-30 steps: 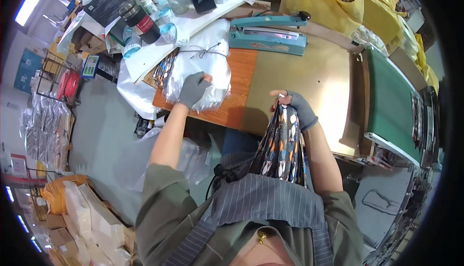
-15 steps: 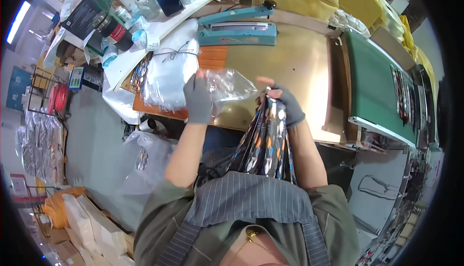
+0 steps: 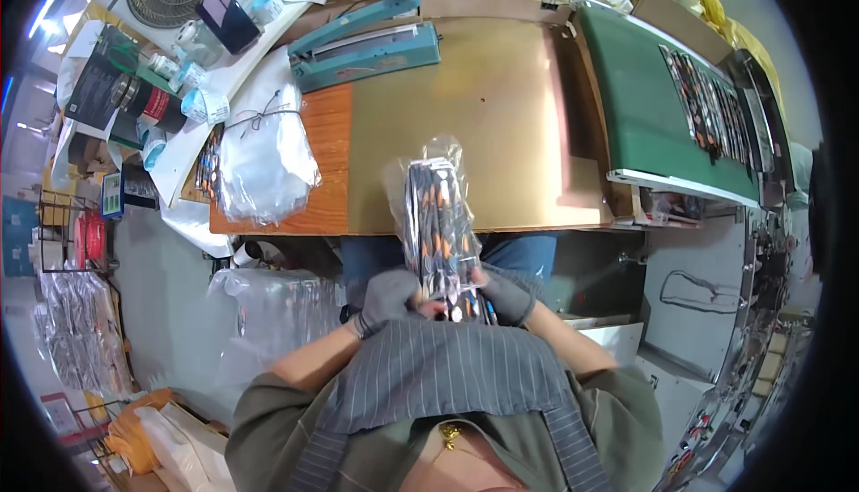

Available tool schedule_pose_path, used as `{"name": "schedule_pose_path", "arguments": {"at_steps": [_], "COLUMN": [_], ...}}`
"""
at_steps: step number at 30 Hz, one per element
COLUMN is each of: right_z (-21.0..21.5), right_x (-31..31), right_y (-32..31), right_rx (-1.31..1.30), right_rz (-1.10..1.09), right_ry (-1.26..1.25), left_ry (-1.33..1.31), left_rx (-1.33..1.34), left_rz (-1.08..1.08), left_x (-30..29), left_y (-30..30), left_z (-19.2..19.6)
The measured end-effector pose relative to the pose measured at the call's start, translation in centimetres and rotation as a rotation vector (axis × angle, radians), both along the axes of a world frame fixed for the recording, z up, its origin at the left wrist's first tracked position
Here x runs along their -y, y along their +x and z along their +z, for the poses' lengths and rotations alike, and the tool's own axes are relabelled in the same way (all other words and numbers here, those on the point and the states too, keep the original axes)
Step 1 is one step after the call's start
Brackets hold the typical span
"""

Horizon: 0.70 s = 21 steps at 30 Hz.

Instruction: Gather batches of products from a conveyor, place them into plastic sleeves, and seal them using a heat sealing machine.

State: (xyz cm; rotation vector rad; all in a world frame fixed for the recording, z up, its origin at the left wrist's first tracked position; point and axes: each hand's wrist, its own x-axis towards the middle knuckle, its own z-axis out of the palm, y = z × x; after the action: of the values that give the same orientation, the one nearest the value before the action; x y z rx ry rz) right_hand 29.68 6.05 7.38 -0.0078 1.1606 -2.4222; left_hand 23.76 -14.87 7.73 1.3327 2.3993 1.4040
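Observation:
A bundle of dark folded fabric strips (image 3: pixel 436 228), patterned in orange, white and blue, stands up in front of my apron. Its upper part is inside a clear plastic bag (image 3: pixel 443 145), and its lower end sticks out below. My gloved left hand (image 3: pixel 391 298) is closed on the bag's lower edge at the left side of the bundle. On the other side, my gloved right hand (image 3: pixel 506 297) grips the bag's edge with its bare fingertips against the plastic. The fingers of both hands are partly hidden by the bundle.
Behind stands a blue-green bag sealer (image 3: pixel 367 58) on the table (image 3: pixel 501 134). To its left lies a tied stack of clear bags (image 3: pixel 264 156). A green board (image 3: pixel 640 89) with more patterned strips is at right. A transparent sack (image 3: pixel 259 304) hangs low at left.
The plastic bag, earlier apart in my left hand, is now over the bundle. Both hands have come down close to my apron, and the view has shifted.

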Motion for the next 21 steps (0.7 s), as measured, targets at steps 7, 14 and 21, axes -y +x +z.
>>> {"name": "schedule_pose_path", "arguments": {"at_steps": [7, 14, 21], "right_z": [6.7, 16.4, 14.7], "right_x": [-2.8, -6.3, -11.0], "right_y": [-10.0, -16.6, -19.1], "right_rx": [-0.814, -0.865, -0.524], "right_rz": [-0.751, -0.464, -0.230], "right_ry": [1.532, 1.835, 1.546], "left_ry": [0.018, -0.499, -0.225], "left_rx": [-0.117, -0.058, -0.235], "left_rz": [0.425, 0.378, 0.250], "left_x": [-5.3, -3.1, -4.6], "left_y": [-6.9, -18.5, -19.6], "left_z": [8.9, 15.4, 17.4]}}
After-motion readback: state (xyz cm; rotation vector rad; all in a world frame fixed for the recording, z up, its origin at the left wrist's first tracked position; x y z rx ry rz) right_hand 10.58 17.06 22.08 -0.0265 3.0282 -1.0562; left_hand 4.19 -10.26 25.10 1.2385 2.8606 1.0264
